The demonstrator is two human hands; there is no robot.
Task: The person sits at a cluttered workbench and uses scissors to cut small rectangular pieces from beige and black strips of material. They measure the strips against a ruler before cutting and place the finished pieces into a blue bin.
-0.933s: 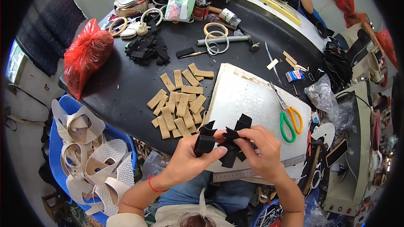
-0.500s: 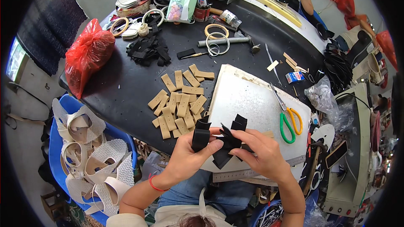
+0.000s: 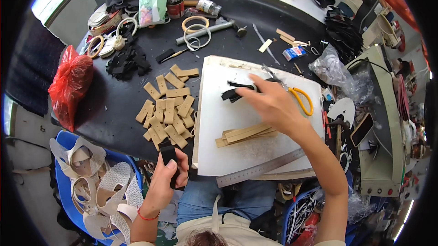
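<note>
In my left hand [image 3: 165, 180], at the table's near edge, is a folded black strap piece [image 3: 168, 154], pinched between thumb and fingers. My right hand [image 3: 273, 104] reaches over the white cutting board [image 3: 210, 118], fingers stretched and apart. Just beyond its fingertips lies a small bunch of black strap pieces [image 3: 232, 93]; whether the fingers touch it I cannot tell. The hand partly covers the scissors, whose yellow handle loop [image 3: 301, 101] shows. Several long tan strips [image 3: 246, 134] lie on the board, with a steel ruler [image 3: 260, 168] along its near edge.
Left of the board is a pile of short tan strap pieces [image 3: 169, 111]. Farther off lie black straps [image 3: 127, 63], a hammer [image 3: 214, 30] and rings [image 3: 200, 40]. A red plastic bag [image 3: 70, 86] rests at left, above a blue basket [image 3: 64, 166] of beige straps.
My hands have parted: the left moved down and left with a black strap piece, the right up over the board. A black bunch now lies on the board. The view shifted.
</note>
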